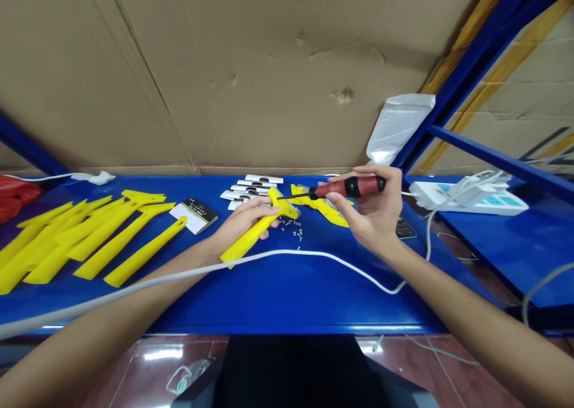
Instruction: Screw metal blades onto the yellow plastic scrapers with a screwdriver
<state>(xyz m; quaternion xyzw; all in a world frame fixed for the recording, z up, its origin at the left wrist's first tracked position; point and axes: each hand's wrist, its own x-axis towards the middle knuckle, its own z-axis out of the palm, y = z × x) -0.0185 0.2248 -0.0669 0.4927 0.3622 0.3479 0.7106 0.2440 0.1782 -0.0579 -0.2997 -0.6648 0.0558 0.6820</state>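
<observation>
My left hand (244, 221) is closed around a yellow plastic scraper (251, 236), its handle slanting down to the left above the blue table. In my right hand (374, 213) is a screwdriver (347, 188) with a red and black handle, held nearly level. The screwdriver's shaft points left, and its tip meets the scraper's head, or lies just in front of it; I cannot tell which. Small loose screws and nuts (296, 231) lie on the table just beyond the scraper. Behind my right hand are more yellow scraper pieces (329, 210), partly hidden.
Several yellow scraper handles (105, 228) lie at the left, beside a black and white printed packet (192, 215). White packs (251, 189) are stacked at the back. A white cable (287, 253) crosses in front. On the right are a power strip (470, 197) and a blue frame post (466, 67).
</observation>
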